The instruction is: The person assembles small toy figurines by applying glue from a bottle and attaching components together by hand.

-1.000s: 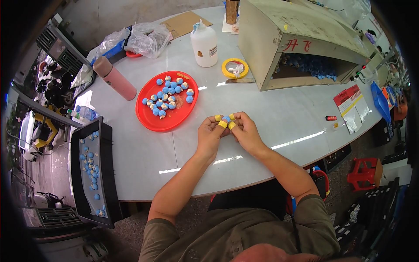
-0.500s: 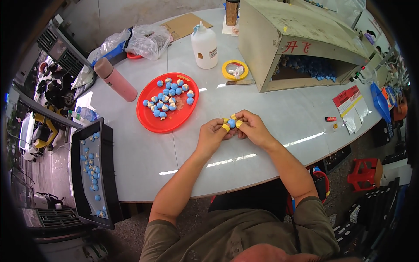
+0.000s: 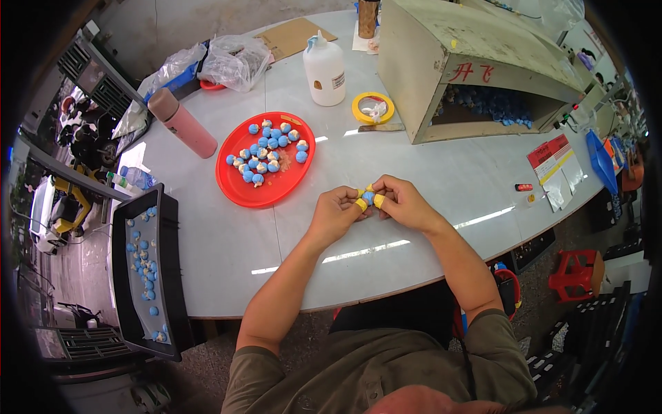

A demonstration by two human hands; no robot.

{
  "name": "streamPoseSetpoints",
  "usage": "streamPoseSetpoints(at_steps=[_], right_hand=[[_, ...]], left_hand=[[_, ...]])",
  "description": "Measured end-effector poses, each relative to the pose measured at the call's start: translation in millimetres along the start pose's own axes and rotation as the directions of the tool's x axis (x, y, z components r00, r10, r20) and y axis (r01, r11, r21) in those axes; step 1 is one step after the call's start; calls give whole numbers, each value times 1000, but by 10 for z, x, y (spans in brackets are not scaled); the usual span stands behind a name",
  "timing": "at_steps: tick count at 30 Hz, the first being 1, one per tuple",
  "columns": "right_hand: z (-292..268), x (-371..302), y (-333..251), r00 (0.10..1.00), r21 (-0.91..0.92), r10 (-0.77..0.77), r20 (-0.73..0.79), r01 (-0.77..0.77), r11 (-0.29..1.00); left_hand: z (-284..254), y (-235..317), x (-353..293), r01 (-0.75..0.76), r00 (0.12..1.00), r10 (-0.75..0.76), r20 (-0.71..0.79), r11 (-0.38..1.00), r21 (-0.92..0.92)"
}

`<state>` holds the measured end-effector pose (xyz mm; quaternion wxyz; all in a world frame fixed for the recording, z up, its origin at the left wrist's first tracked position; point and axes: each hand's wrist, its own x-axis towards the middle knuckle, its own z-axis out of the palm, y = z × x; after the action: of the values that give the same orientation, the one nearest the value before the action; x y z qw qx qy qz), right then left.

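Between the fingertips of both hands is a small blue ball-shaped piece (image 3: 368, 198), held above the table in front of me. My left hand (image 3: 338, 210) pinches it from one side, my right hand (image 3: 403, 203) from the other. Yellow tape wraps the thumbs and some fingertips. Up and to the left lies a red round tray (image 3: 258, 196) with several blue and cream pieces (image 3: 263, 143) of the same sort. Fingers cover part of the held piece, so its underside is hidden.
A black bin (image 3: 176, 276) with more blue pieces stands at the table's left edge. Behind the tray are a pink thermos (image 3: 183, 124) and a white bottle (image 3: 324, 72). A yellow tape roll (image 3: 356, 109) lies near a metal box (image 3: 414, 90) holding blue pieces. Papers (image 3: 557, 172) lie right.
My fingers have shifted slightly around the blue piece, and both hands stay almost in place. The whole view has moved a little; the tray and bin look the same.
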<state>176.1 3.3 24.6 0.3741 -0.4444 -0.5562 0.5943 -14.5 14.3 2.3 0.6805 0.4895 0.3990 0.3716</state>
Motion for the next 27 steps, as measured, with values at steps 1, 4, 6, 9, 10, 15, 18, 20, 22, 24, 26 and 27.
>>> streamPoseSetpoints(at_steps=[1, 4, 6, 9, 10, 15, 18, 20, 22, 24, 26, 27], right_hand=[[9, -2, -2, 1000, -43, -19, -1, 19, 999], [-1, -4, 30, 999, -91, -33, -3, 32, 995], [-5, 3, 60, 1000, -95, -29, -1, 29, 995], [12, 6, 70, 1000, -106, -31, -1, 30, 994], [22, 1, 60, 1000, -99, -28, -4, 28, 995], [11, -3, 56, 1000, -96, -28, 2, 28, 995], [13, 5, 64, 1000, -109, -27, 10, 28, 994], [14, 5, 71, 999, -116, -37, 7, 37, 993], [-6, 16, 91, 999, -115, -47, 10, 48, 992], [-18, 26, 94, 998, -115, -57, 12, 58, 992], [-24, 31, 90, 999, -88, -49, 13, 50, 995], [-30, 34, 97, 999, -88, -49, 12, 50, 995]], left_hand=[[-12, -22, 5, -15, 1000, 15, 7, 1000, -2], [9, -29, 7, -23, 1000, 23, 11, 1000, -10], [20, -11, -6, -23, 1000, 23, 5, 1000, 17], [20, 2, -23, -21, 1000, 21, -4, 998, 51], [19, 3, -28, -19, 1000, 20, -5, 998, 56], [26, -20, -18, -35, 999, 35, -1, 998, 55], [16, -37, -16, -41, 999, 41, -3, 997, 61], [14, -41, -15, -45, 999, 45, -2, 997, 65], [21, -42, -8, -68, 998, 68, 2, 995, 73], [14, -57, 1, -80, 997, 80, 6, 993, 91], [16, -59, 4, -93, 996, 92, 11, 990, 109], [22, -55, 3, -88, 996, 89, 1, 990, 107]])
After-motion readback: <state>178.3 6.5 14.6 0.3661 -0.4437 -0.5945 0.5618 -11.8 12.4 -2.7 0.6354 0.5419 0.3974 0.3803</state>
